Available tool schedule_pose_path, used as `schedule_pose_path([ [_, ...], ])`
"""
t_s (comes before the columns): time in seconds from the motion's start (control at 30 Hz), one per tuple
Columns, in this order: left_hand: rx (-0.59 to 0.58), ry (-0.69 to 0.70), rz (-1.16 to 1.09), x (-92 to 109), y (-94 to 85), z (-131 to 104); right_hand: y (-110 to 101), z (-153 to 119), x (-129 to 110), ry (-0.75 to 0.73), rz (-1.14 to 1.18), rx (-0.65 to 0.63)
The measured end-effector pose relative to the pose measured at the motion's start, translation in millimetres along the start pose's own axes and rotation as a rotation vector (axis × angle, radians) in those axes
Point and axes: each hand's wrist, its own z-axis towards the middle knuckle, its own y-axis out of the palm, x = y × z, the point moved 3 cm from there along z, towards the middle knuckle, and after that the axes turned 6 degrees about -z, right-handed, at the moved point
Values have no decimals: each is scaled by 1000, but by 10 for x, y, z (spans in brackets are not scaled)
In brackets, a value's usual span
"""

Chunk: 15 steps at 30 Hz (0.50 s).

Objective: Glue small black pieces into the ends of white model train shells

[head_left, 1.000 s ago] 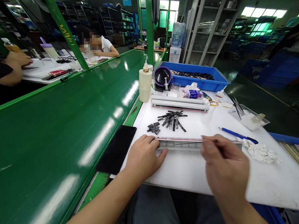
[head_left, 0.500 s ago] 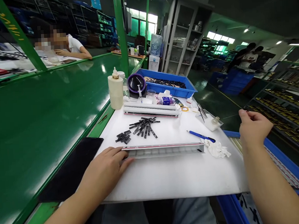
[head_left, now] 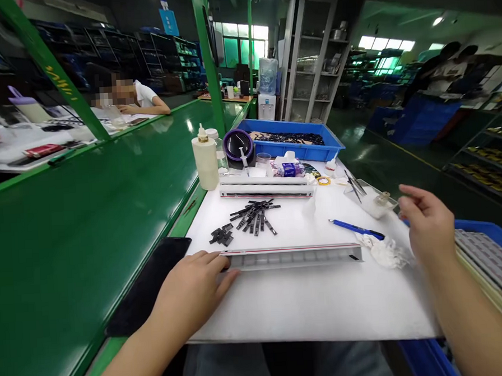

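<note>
My left hand [head_left: 201, 283] grips the left end of a long white channel-shaped strip [head_left: 297, 258], thumb in front and fingers over its back edge. A red line runs along the strip's upper edge, and a small black piece sits at its right end. My right hand [head_left: 430, 219] hovers off the table's right side, near a small clear tray [head_left: 380, 202]; its index finger and thumb are slightly apart, with nothing visible between them. Behind the strip lie a fanned pile of thin black strips [head_left: 256, 216] and a heap of short black pieces [head_left: 222, 235].
A blue pen [head_left: 356, 229] and crumpled tissue [head_left: 387, 252] lie right of the strip. Farther back are more white strips [head_left: 265, 190], a cream squeeze bottle [head_left: 206, 162], a tissue pack [head_left: 287, 168] and a blue bin [head_left: 303, 150]. Across the green surface [head_left: 122, 217] sits a person [head_left: 145, 98].
My right hand has moved inward toward the table's right edge, and its index finger and thumb have parted. The view has turned slightly left. My left hand stays on the strip's left end.
</note>
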Motion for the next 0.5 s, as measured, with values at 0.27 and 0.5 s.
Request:
schedule_pose_path([
  [0.27,-169,-100,7,76,-227,43,275,-784,-463,-470,-58,-647],
  [0.5,-255,-207,26,125,-326,194,245,-812,-410,-457,-86,-680],
])
